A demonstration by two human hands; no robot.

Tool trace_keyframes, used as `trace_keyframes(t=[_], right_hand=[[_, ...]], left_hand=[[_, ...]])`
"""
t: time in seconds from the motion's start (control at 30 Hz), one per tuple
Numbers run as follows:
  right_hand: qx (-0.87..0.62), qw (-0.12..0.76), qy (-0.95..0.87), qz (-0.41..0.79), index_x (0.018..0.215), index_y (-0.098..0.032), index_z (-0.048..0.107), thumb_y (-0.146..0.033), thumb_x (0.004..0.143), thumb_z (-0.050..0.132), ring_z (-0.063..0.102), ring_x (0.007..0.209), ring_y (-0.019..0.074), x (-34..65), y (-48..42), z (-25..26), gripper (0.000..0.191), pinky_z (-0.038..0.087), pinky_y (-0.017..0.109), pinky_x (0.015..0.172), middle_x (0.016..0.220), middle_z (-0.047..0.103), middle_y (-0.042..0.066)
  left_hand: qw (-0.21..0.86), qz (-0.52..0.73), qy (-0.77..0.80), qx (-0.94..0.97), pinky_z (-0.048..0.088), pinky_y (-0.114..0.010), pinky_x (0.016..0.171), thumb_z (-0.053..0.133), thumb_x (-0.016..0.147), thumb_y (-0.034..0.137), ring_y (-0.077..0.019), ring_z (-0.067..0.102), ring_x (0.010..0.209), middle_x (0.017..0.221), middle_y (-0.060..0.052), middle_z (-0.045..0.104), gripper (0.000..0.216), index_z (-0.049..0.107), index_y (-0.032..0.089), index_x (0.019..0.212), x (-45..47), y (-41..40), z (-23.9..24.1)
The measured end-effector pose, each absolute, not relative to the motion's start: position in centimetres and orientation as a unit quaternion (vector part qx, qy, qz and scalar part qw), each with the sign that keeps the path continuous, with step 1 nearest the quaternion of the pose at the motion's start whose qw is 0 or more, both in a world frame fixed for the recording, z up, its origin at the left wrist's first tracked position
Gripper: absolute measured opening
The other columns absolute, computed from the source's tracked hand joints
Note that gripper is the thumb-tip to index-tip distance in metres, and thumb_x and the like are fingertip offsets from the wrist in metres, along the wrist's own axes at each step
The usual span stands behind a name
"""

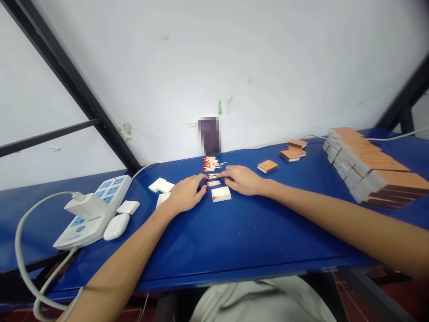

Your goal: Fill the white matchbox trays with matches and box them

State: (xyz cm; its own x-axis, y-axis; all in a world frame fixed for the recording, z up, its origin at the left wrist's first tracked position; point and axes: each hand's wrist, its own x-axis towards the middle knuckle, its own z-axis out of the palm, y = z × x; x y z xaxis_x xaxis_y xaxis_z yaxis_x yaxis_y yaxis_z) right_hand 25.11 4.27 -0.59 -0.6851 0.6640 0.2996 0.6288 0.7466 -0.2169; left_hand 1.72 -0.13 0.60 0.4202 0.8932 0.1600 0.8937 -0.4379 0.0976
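Red-tipped matches lie in small rows on the blue table, with a larger pile of matches (210,164) at the back. My left hand (188,193) rests at their red heads, index finger and thumb apart. From the other side, the stretched index finger of my right hand (244,180) touches the plain ends of a small row of matches (212,176). Closer to me is another small group of matches (213,184). A white matchbox tray (221,191) in front holds a few matches along its near side. Neither hand lifts anything.
White trays (161,184) lie beside my left forearm. Farther left are a power strip (97,214) with a plugged-in charger (87,205) and a white rounded case (116,226). Loose matchboxes (267,166) and a big matchbox stack (378,165) stand right. A wall (268,67) borders the back.
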Motion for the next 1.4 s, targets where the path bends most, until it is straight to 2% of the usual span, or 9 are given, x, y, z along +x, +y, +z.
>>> trace_keyframes(t=[0.17, 0.43, 0.63, 1.0, 1.1, 1.27, 1.33, 1.4], right_hand=[[-0.349, 0.187, -0.917, 0.052, 0.124, -0.022, 0.066, -0.02, 0.091, 0.044, 0.055, 0.082, 0.0177, 25.1, 4.3, -0.6, 0.039, 0.035, 0.028, 0.071, 0.091, 0.062, 0.007], [-0.34, 0.195, -0.918, 0.065, 0.121, -0.022, 0.067, -0.018, 0.091, 0.044, 0.055, 0.081, 0.0166, 25.1, 4.4, -0.6, 0.038, 0.036, 0.027, 0.072, 0.092, 0.063, 0.006], [-0.343, 0.198, -0.916, 0.063, 0.126, -0.022, 0.063, -0.018, 0.091, 0.045, 0.056, 0.084, 0.0174, 25.2, 4.3, -0.6, 0.04, 0.036, 0.027, 0.073, 0.092, 0.064, 0.006], [-0.346, 0.193, -0.916, 0.054, 0.122, -0.021, 0.066, -0.02, 0.091, 0.044, 0.058, 0.084, 0.0184, 25.1, 4.3, -0.7, 0.038, 0.038, 0.028, 0.073, 0.092, 0.066, 0.007], [-0.349, 0.196, -0.914, 0.067, 0.125, -0.021, 0.064, -0.02, 0.091, 0.044, 0.06, 0.09, 0.02, 25.0, 4.1, -0.5, 0.04, 0.04, 0.029, 0.076, 0.099, 0.069, 0.008], [-0.363, 0.203, -0.905, 0.092, 0.136, -0.02, 0.055, -0.019, 0.089, 0.045, 0.059, 0.11, 0.023, 24.9, 3.9, -0.3, 0.048, 0.042, 0.033, 0.089, 0.127, 0.064, 0.008], [-0.363, 0.196, -0.907, 0.086, 0.137, -0.02, 0.054, -0.02, 0.089, 0.045, 0.059, 0.11, 0.0236, 24.9, 4.0, -0.3, 0.048, 0.042, 0.034, 0.089, 0.128, 0.063, 0.009], [-0.358, 0.188, -0.912, 0.074, 0.134, -0.02, 0.056, -0.021, 0.09, 0.044, 0.06, 0.105, 0.0233, 24.9, 4.1, -0.5, 0.045, 0.042, 0.034, 0.086, 0.12, 0.066, 0.01]], left_hand=[[0.004, -0.088, -0.552, -0.829, 0.05, -0.035, 0.074, 0.04, 0.094, 0.041, -0.0249, 0.067, 0.088, 0.108, -0.008, 0.068, 0.039, 0.049, 0.024, 0.128, 2.0, -0.3, 0.8], [0.012, -0.088, -0.539, -0.837, 0.049, -0.038, 0.087, 0.037, 0.096, 0.04, -0.0257, 0.065, 0.101, 0.124, -0.009, 0.063, 0.046, 0.045, 0.026, 0.139, 1.8, -0.1, 0.5], [0.015, -0.075, -0.525, -0.847, 0.048, -0.039, 0.09, 0.033, 0.097, 0.041, -0.0258, 0.063, 0.105, 0.121, -0.008, 0.064, 0.048, 0.044, 0.03, 0.142, 1.7, 0.0, 0.4], [0.006, -0.083, -0.51, -0.856, 0.045, -0.032, 0.074, 0.033, 0.098, 0.041, -0.0202, 0.061, 0.08, 0.097, -0.006, 0.062, 0.044, 0.053, 0.033, 0.137, 1.4, 0.1, 0.6], [0.001, -0.088, -0.503, -0.86, 0.044, -0.03, 0.071, 0.034, 0.098, 0.041, -0.0191, 0.06, 0.078, 0.095, -0.005, 0.061, 0.043, 0.053, 0.034, 0.136, 1.3, 0.1, 0.6], [-0.008, -0.091, -0.497, -0.863, 0.042, -0.03, 0.071, 0.035, 0.098, 0.04, -0.0187, 0.058, 0.077, 0.093, -0.005, 0.06, 0.042, 0.055, 0.034, 0.135, 1.1, 0.2, 0.7], [-0.014, -0.09, -0.491, -0.866, 0.042, -0.03, 0.071, 0.035, 0.098, 0.039, -0.0184, 0.058, 0.076, 0.091, -0.004, 0.06, 0.042, 0.055, 0.034, 0.135, 1.0, 0.3, 0.8], [-0.02, -0.091, -0.487, -0.869, 0.042, -0.03, 0.071, 0.036, 0.098, 0.039, -0.018, 0.057, 0.076, 0.09, -0.004, 0.06, 0.042, 0.056, 0.034, 0.134, 1.0, 0.4, 0.8]])
